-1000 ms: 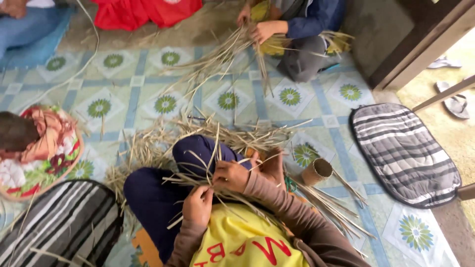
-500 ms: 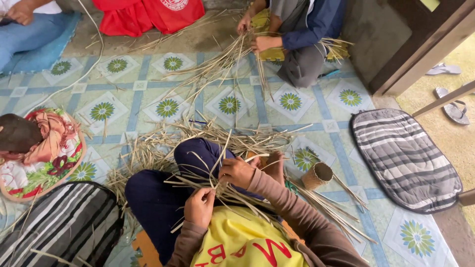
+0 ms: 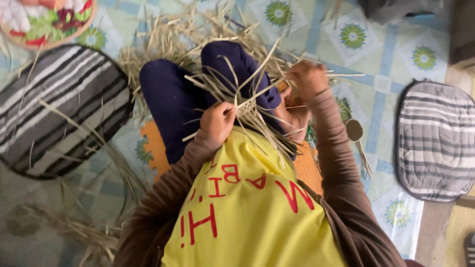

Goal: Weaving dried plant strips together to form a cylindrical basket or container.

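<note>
Now weaving: left hand (image 3: 217,121) pinches dry strips (image 3: 247,99), right hand (image 3: 307,79) draws one rightward; steady tension needed.

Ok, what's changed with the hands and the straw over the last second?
The right hand has lifted up and away to the right, drawing dry strips out with it. The left hand stays clenched on the bundle in the lap. The small woven cup remains on the floor.

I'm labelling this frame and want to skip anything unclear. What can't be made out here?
- Head view: right hand is motion-blurred; its grip on the dry strips is unreadable.
- Left hand: fingertips buried in the strips.
- Small woven cup: too small to show its contents.
- Round patterned cushion: cut off by the top edge.
</note>
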